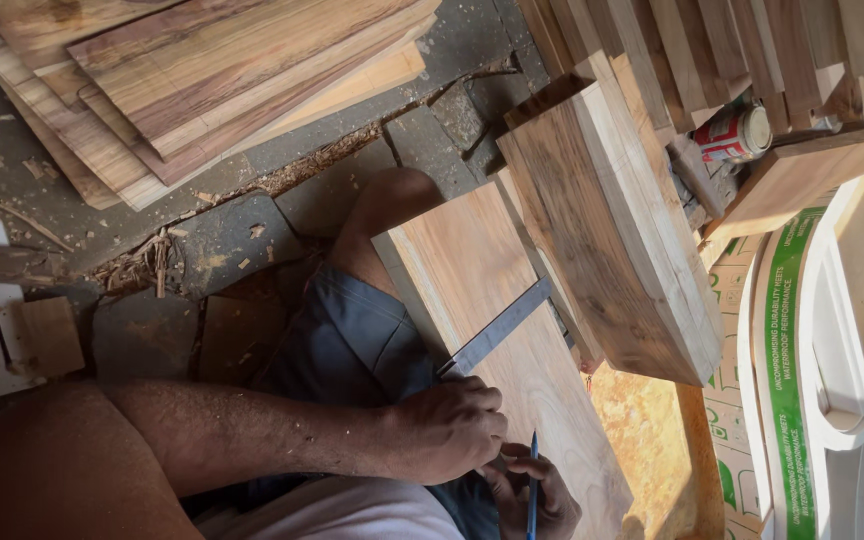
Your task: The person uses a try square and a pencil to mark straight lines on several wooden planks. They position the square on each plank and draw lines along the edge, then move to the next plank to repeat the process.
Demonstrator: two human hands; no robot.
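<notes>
We press the square flat on the board across our knee with the left hand, right hand gripping the pencil, which should hug its edge.

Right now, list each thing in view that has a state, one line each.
Wooden board: flat across the lap, under the ruler.
Metal ruler: lying slantwise on the board, pinned by the left hand.
Blue pencil: held upright in the right hand.
Can: tipped on its side.
</notes>
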